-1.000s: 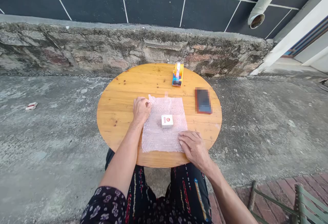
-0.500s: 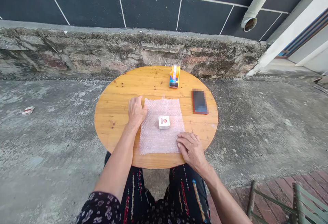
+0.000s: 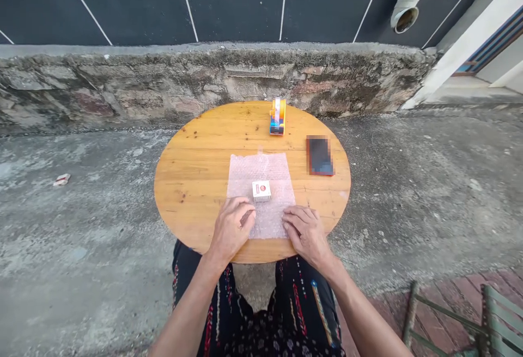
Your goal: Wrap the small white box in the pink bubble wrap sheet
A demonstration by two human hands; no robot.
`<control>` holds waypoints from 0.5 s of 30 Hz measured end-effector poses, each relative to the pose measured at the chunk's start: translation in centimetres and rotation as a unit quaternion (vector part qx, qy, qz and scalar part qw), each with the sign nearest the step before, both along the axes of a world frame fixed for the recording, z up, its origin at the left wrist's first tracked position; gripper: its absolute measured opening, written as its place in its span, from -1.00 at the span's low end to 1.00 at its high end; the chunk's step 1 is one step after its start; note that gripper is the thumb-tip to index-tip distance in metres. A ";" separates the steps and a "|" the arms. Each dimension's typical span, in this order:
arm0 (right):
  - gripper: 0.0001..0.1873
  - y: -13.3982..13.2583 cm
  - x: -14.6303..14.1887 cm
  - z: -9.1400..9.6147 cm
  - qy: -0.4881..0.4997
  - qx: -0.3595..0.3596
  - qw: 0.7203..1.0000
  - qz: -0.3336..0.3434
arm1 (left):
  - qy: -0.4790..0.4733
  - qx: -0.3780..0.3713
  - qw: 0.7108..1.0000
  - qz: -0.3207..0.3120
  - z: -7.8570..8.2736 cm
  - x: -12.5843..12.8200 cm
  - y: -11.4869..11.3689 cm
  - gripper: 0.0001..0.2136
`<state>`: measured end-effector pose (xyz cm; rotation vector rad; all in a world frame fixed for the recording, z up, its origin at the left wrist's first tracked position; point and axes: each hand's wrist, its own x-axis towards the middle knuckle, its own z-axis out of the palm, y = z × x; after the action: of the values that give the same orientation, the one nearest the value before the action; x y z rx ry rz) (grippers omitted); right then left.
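Note:
A sheet of pink bubble wrap (image 3: pixel 261 171) lies flat on the round wooden table (image 3: pixel 192 166). A small white box with a red mark (image 3: pixel 261 190) sits near the middle of the sheet. My left hand (image 3: pixel 231 229) is at the sheet's near left corner, fingers curled onto its edge just below the box. My right hand (image 3: pixel 306 231) rests on the near right corner, fingers lying on the wrap and pressing it down. The sheet's near edge is partly hidden under both hands.
A yellow and blue tape dispenser (image 3: pixel 277 117) stands at the table's far side. A dark phone (image 3: pixel 319 155) lies to the right of the sheet. A stone ledge and dark tiled wall rise behind the table. A green chair frame (image 3: pixel 449 319) is at lower right.
My left hand has left the sheet's far left corner and come back to the near left corner. The sheet now lies flat. My right hand has stayed put.

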<state>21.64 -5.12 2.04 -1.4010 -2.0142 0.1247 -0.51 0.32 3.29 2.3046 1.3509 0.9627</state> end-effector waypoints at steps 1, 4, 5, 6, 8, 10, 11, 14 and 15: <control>-0.85 0.0 0.0 -0.1 -0.001 0.002 1.000 -0.001 | 0.009 0.003 1.000 -0.003 -0.4 0.0 0.0 -0.87; -0.85 0.0 0.1 -0.2 -0.006 0.007 1.000 -0.003 | 0.030 0.016 0.999 -0.006 -1.1 -0.1 0.2 -0.86; -0.86 0.1 0.1 -0.3 -0.006 0.009 1.000 -0.003 | 0.031 0.021 0.999 -0.007 -1.3 -0.2 0.2 -0.86; -0.86 0.1 0.1 -0.3 -0.007 0.011 1.000 -0.004 | 0.028 0.023 0.999 -0.007 -1.4 -0.3 0.2 -0.86; -0.86 0.1 0.1 -0.4 -0.004 0.015 1.000 -0.005 | 0.014 0.025 1.000 -0.004 -1.6 -0.5 0.2 -0.86; -0.86 0.1 0.1 -0.4 0.002 0.013 1.000 -0.006 | 0.002 0.024 1.000 -0.001 -1.7 -0.5 0.1 -0.87; -0.86 0.0 0.1 -0.4 0.005 0.010 1.000 -0.007 | -0.001 0.022 1.000 0.000 -1.7 -0.5 0.0 -0.87; -0.87 -0.1 0.3 -0.2 0.028 -0.011 1.000 -0.006 | -0.006 0.019 1.000 0.000 -1.8 -0.5 0.0 -0.86; -0.87 -0.1 0.4 -0.1 0.045 -0.022 0.999 -0.004 | -0.007 0.018 1.000 0.000 -1.9 -0.5 0.0 -0.85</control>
<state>22.06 -5.22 1.90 -1.4059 -1.9418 0.2267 -1.03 0.31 1.39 2.3193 1.3381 1.0102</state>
